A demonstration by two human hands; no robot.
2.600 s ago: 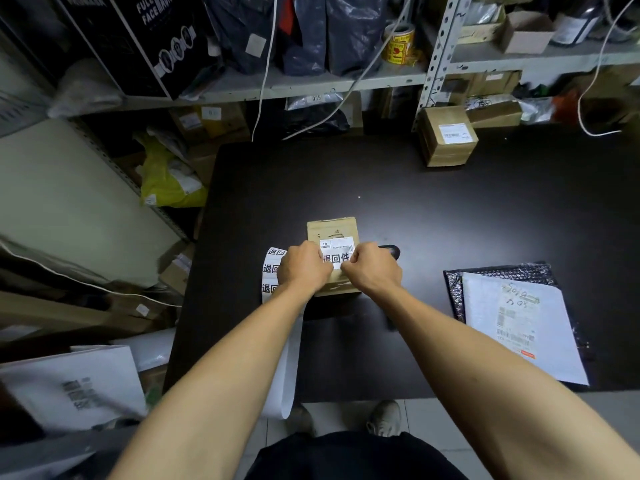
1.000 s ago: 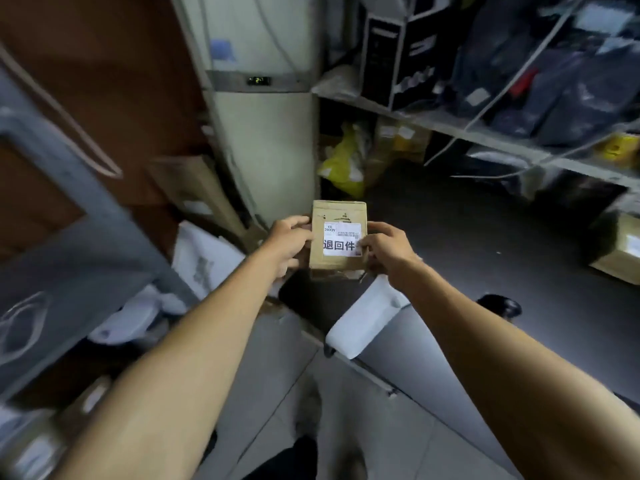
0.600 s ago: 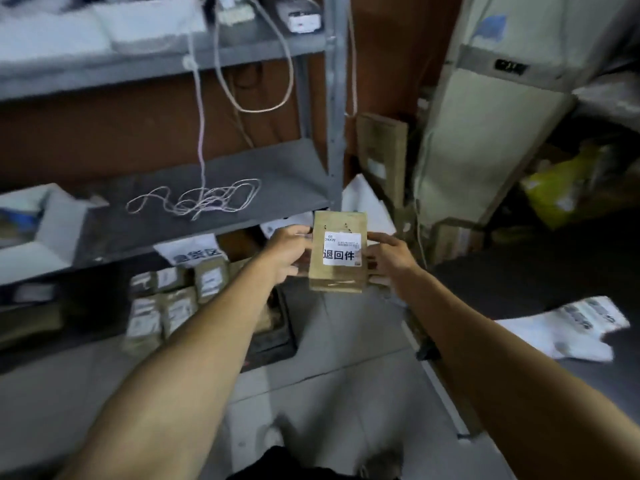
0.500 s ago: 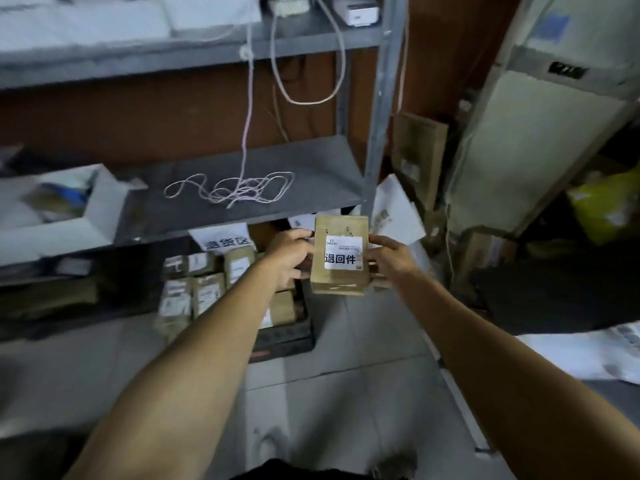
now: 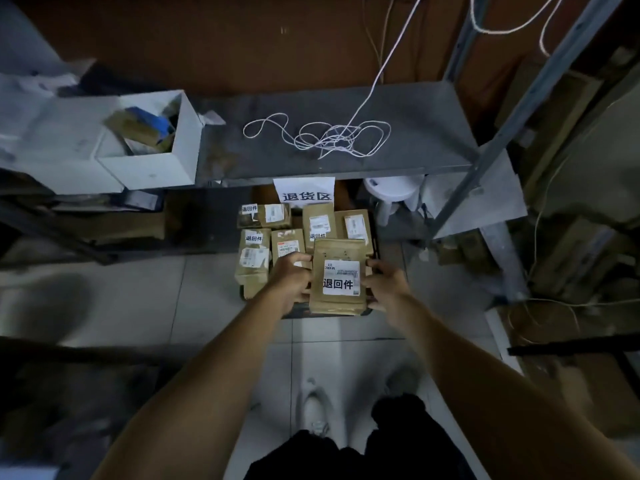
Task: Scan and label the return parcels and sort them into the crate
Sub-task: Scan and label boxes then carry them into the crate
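Note:
I hold a small brown cardboard parcel (image 5: 337, 251) with a white return label on its top face. My left hand (image 5: 290, 278) grips its left side and my right hand (image 5: 382, 284) grips its right side. The parcel hangs just above the front right part of a dark crate (image 5: 330, 312) on the floor. Several similar labelled brown parcels (image 5: 254, 252) lie packed in the crate, most of them behind and to the left of the held one. A white sign (image 5: 304, 192) with black characters hangs over the crate's back edge.
A grey metal shelf (image 5: 408, 157) juts out above the crate's back, with a tangled white cord (image 5: 323, 136) on it. An open white box (image 5: 152, 147) sits at the shelf's left. A white stool (image 5: 393, 195) stands right of the crate. Metal uprights and cartons crowd the right side.
I have turned from the black table to the shelf rack. The parcel, held in both hands throughout, has come down over the crate on the floor.

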